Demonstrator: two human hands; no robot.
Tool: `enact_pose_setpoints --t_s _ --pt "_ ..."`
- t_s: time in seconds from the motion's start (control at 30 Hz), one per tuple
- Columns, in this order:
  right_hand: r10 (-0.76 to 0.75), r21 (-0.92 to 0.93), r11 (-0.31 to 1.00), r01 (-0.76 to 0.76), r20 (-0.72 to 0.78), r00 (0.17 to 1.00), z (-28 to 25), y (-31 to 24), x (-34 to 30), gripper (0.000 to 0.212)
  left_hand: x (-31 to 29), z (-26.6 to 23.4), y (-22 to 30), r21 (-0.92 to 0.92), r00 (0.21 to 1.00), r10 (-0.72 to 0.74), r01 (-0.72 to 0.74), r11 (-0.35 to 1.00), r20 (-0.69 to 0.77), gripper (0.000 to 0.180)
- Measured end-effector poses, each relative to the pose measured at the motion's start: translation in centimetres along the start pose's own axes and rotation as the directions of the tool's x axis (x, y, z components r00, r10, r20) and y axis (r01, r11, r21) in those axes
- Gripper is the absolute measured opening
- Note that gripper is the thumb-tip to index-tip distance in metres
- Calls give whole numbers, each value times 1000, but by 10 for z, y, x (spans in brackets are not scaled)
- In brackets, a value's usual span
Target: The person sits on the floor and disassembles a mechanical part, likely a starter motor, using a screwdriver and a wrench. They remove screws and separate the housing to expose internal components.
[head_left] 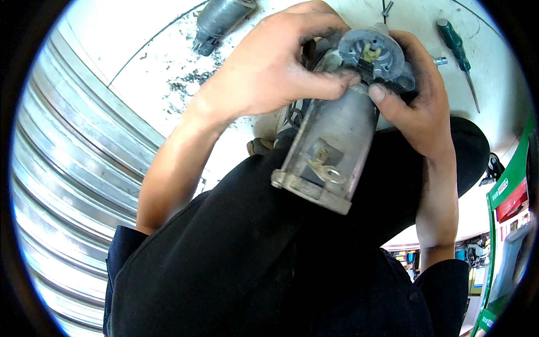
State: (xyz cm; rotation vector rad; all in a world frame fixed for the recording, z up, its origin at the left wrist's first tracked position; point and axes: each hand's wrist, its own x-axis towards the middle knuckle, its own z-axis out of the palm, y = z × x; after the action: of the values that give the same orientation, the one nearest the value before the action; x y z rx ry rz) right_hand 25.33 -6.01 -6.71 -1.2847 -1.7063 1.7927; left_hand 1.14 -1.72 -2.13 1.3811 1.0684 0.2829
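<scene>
Over my lap I hold a grey, worn metal starter motor (342, 121), tilted with its squared end towards me. A copper-coloured terminal tab (325, 168) shows on its near part. At the far end is a round, open cast housing (387, 48) with a yellowish fork-like piece (370, 54) inside. My left hand (275, 62) wraps the far left side, thumb pressed near the joint below the housing. My right hand (418, 101) closes round the right side, its thumb by the same joint. Both hands are smudged with black; fingers behind the part are hidden.
A dark metal cylinder (222, 22) lies on the white floor amid black debris (191, 81). To the right lie a green-handled screwdriver (455, 42) and a small metal piece (441, 60). A ribbed metal shutter (73, 185) stands left, a green rack (493, 247) right.
</scene>
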Motion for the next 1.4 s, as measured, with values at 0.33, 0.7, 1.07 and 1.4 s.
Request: enact_pose_setpoints --t_s 0.33,0.7,1.07,1.4 --pt "59 92 994 -60 6 998 -3 18 -8 80 -2 -11 -1 -51 997 -32 35 998 68 57" --pt "35 72 997 -40 79 996 -1 0 1 80 -2 -13 0 -23 997 -11 13 1000 82 57" --pt "90 53 994 -93 62 994 0 -9 4 78 -2 -9 1 19 997 -21 20 1000 77 54" --pt "147 84 985 -152 55 988 0 -11 4 82 1 -3 1 71 996 -66 63 996 55 48"
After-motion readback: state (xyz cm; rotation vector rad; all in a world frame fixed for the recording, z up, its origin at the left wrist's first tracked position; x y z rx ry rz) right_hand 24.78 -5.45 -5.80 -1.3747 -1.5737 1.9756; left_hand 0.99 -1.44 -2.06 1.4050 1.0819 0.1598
